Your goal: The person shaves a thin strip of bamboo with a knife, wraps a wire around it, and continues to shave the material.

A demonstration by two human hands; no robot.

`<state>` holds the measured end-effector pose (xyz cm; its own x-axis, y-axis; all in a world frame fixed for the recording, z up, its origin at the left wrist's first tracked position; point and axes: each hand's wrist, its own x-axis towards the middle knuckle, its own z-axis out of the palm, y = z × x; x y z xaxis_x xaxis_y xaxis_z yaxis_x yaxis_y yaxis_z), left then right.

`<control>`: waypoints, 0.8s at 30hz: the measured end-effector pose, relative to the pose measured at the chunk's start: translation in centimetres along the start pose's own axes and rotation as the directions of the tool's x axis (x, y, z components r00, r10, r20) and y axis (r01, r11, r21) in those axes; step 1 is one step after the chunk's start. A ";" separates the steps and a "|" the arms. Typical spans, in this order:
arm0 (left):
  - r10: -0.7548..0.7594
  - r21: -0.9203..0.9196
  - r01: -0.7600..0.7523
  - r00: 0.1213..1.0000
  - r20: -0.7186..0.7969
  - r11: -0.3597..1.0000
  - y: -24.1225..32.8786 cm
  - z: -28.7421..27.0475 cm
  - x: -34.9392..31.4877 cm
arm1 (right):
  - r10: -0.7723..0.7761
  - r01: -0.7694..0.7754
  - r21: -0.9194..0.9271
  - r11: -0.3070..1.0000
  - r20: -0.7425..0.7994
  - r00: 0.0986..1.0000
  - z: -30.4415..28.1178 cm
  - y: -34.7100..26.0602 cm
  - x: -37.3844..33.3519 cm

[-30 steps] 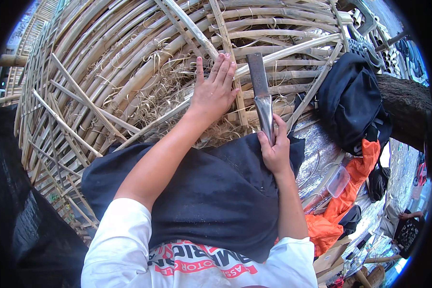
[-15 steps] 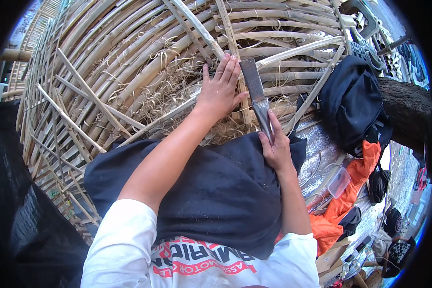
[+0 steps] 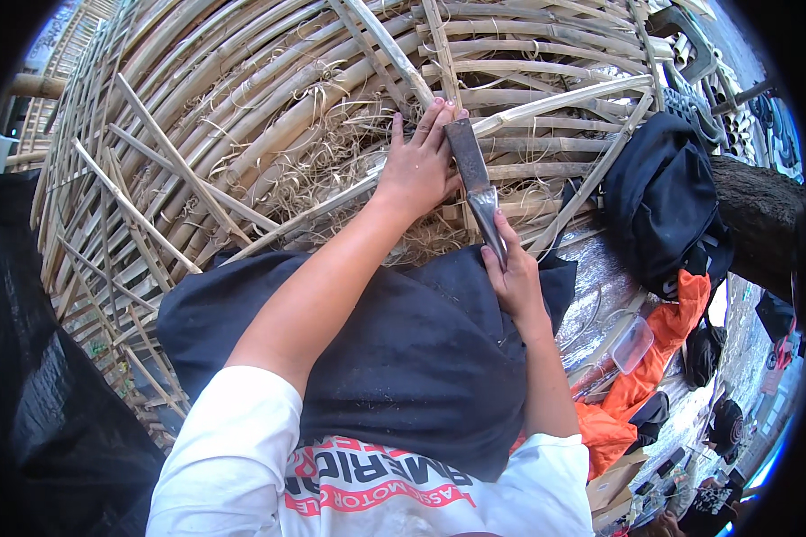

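Observation:
My left hand point(image 3: 416, 167) lies over a bamboo upright point(image 3: 444, 49) in the lattice. Its fingers are stretched out, with the tips at the lower end of a pale bamboo strip point(image 3: 390, 49). Closed around the dark metal handle of a broad, flat-bladed knife point(image 3: 468, 152) is my right hand point(image 3: 517, 277). The blade points away from me, close beside my left fingers, and partly hides my left thumb. Curly bamboo shavings point(image 3: 331, 148) are heaped left of my left hand. A dark cloth point(image 3: 394, 358) covers my lap.
Bamboo slats point(image 3: 233, 98) curve across the far side, with loose sticks point(image 3: 166, 143) leaning at the left. A black sheet point(image 3: 45, 385) hangs at the near left. To the right are a black bag point(image 3: 658, 192), an orange cloth point(image 3: 649, 371), a clear plastic container point(image 3: 633, 345) and a log point(image 3: 757, 201).
The knife's blade has moved slightly left against the lattice, closer to my left fingertips. My left hand has shifted a little, and the whole view has moved slightly.

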<state>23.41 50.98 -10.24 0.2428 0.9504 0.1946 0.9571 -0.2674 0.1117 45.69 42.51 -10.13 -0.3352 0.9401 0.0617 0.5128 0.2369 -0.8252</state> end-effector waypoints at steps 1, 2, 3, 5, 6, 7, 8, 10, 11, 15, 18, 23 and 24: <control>-0.002 -0.004 0.002 1.000 -0.006 1.000 -0.1 0.1 0.0 | 0.040 -0.040 -0.012 0.999 0.032 0.999 -0.1 -0.3 0.3; -0.005 -0.005 0.005 1.000 -0.005 1.000 -0.1 0.1 -0.1 | 0.080 -0.079 -0.026 0.997 0.065 0.995 -0.2 -0.4 0.4; -0.001 -0.006 0.001 1.000 -0.020 1.000 -0.1 0.2 -0.1 | 0.080 -0.078 -0.027 0.997 0.068 0.994 0.0 -0.3 0.2; 0.002 -0.007 -0.002 0.999 -0.037 1.000 0.0 0.3 0.0 | -0.051 0.051 0.004 0.999 -0.038 0.998 0.4 0.5 -0.4; 0.002 -0.006 -0.002 0.999 -0.045 1.000 0.1 0.4 0.1 | -0.051 0.051 0.002 0.999 -0.036 0.998 0.4 0.7 -0.6; 0.001 -0.004 -0.001 0.999 -0.051 1.000 0.2 0.4 0.1 | -0.049 0.051 0.024 0.998 -0.059 0.997 0.4 0.9 -0.9; -0.003 -0.006 0.002 0.999 -0.044 1.000 0.2 0.4 0.1 | -0.046 0.050 0.044 0.998 -0.083 0.995 0.4 0.9 -1.0; -0.007 -0.009 0.006 0.999 -0.042 1.000 0.0 0.3 -0.1 | -0.070 0.072 0.022 0.997 -0.085 0.994 0.5 0.6 -0.7; -0.008 -0.011 0.007 0.999 -0.041 1.000 -0.1 0.3 -0.1 | -0.095 0.095 -0.002 0.995 -0.090 0.991 0.5 0.4 -0.5; 0.008 -0.021 -0.010 0.998 -0.065 1.000 -0.1 0.3 -0.1 | 0.062 -0.056 -0.078 0.995 0.068 0.996 0.1 0.1 0.1; 0.008 -0.041 -0.010 0.998 -0.069 0.999 -0.1 0.2 -0.2 | -0.018 0.018 -0.064 0.998 0.010 1.000 0.4 0.4 -0.2; 0.002 -0.041 -0.004 0.999 -0.048 0.999 -0.1 0.2 -0.1 | 0.017 -0.015 -0.107 0.994 0.011 1.000 0.1 -0.2 -0.1; -0.006 -0.041 0.005 0.999 -0.038 0.999 -0.3 0.2 -0.3 | 0.040 -0.037 -0.098 0.995 0.031 0.999 0.3 -0.1 0.1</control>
<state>23.08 50.79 -10.49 0.2304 0.9453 0.2308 0.9511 -0.2689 0.1522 45.42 42.48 -10.22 -0.3390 0.9407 0.0110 0.5994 0.2249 -0.7682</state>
